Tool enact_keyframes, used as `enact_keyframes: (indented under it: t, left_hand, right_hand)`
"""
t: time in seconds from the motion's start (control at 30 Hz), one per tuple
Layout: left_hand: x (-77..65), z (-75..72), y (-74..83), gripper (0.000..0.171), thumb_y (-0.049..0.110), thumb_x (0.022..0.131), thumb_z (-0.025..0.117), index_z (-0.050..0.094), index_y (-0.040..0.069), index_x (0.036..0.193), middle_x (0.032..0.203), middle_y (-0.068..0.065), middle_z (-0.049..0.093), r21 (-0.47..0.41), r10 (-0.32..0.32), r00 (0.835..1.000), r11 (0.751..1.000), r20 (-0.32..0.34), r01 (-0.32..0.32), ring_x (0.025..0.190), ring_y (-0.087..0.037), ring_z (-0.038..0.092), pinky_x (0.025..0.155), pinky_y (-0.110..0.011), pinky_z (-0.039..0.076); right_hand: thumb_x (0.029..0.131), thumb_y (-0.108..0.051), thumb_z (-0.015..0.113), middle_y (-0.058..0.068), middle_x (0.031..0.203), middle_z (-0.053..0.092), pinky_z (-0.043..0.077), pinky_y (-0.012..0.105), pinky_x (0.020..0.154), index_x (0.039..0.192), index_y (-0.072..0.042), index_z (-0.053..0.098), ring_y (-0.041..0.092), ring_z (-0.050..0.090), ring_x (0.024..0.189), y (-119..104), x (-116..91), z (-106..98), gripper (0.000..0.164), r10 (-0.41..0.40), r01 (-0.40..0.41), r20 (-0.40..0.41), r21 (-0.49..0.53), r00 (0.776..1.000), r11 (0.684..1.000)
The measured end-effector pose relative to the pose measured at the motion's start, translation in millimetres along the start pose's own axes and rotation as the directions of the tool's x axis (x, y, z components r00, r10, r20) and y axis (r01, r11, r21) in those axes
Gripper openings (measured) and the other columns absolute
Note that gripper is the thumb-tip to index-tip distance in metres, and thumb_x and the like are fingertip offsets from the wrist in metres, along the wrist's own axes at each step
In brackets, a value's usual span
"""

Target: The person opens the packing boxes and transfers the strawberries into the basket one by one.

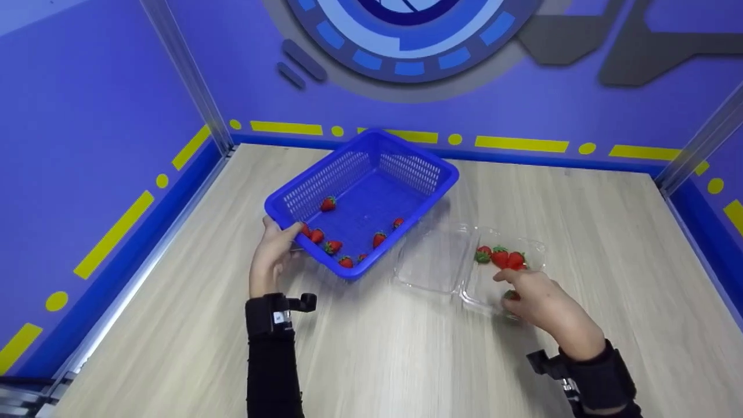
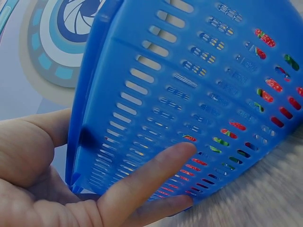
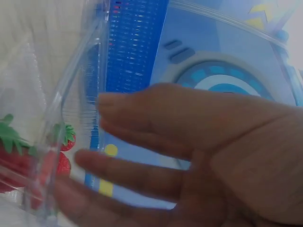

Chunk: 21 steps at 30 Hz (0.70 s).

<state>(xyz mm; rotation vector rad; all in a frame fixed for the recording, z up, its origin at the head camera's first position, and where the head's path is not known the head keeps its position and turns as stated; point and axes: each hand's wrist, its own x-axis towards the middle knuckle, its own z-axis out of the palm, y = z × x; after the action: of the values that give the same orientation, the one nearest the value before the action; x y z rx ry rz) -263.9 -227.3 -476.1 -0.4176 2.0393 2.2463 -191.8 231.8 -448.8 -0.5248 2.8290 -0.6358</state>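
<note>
My left hand (image 1: 270, 257) grips the near-left corner of a blue plastic basket (image 1: 312, 173), thumb at the rim and fingers along the slotted outer wall (image 2: 189, 85). The basket looks tilted, and several strawberries (image 1: 333, 247) lie inside, mostly along its near side. To the right, a clear plastic clamshell box (image 1: 432, 261) lies unfolded on the table. Its right half holds several strawberries (image 1: 500, 258). Over this half is my right hand (image 1: 543, 299), its fingers spread and nothing held in the right wrist view. One strawberry (image 1: 511, 295) shows partly beside its thumb.
A pale wood-grain table (image 1: 371, 360) carries everything. Blue printed panels (image 1: 406, 104) close off the back and both sides, with metal posts (image 1: 191, 75) at the corners. Each wrist wears a black strap with a small camera mount (image 1: 305, 302).
</note>
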Motion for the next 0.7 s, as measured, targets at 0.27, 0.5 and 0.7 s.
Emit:
enact_keyframes:
  t: [0.27,0.5,0.7]
  left_hand:
    - [0.9,1.4,-1.2,0.096,0.017,0.105,0.052,-0.029,0.015,0.156,0.139,-0.03,0.052,0.021,-0.01,1.0,1.0,0.01,0.01,0.105,-0.037,0.071,0.075,-0.035,0.061]
    - [-0.2,-0.1,-2.8,0.093,0.017,0.104,0.054,-0.021,0.014,0.159,0.133,-0.029,0.056,0.013,0.012,1.0,1.0,0.007,-0.012,0.102,-0.035,0.071,0.071,-0.034,0.06]
    - [1.1,-0.1,-2.7,0.096,0.017,0.105,0.052,-0.028,0.015,0.157,0.134,-0.027,0.058,-0.019,0.016,1.0,1.0,0.018,-0.015,0.108,-0.036,0.07,0.079,-0.038,0.061]
  right_hand:
    - [0.085,0.006,0.07,0.014,0.091,0.071,0.051,0.036,0.071,0.118,0.008,0.065,0.018,0.055,0.074,14,13,19,0.034,-0.047,0.047,0.033,-0.019,0.998,0.999]
    - [0.08,0.01,0.075,0.011,0.093,0.069,0.053,0.039,0.074,0.106,0.006,0.07,0.022,0.06,0.082,26,25,32,0.027,-0.06,0.058,-0.054,-0.035,0.997,0.998]
    - [0.081,0.008,0.077,0.008,0.088,0.068,0.049,0.035,0.068,0.097,0.002,0.072,0.019,0.055,0.076,28,28,36,0.018,-0.053,0.051,-0.113,-0.022,0.992,0.998]
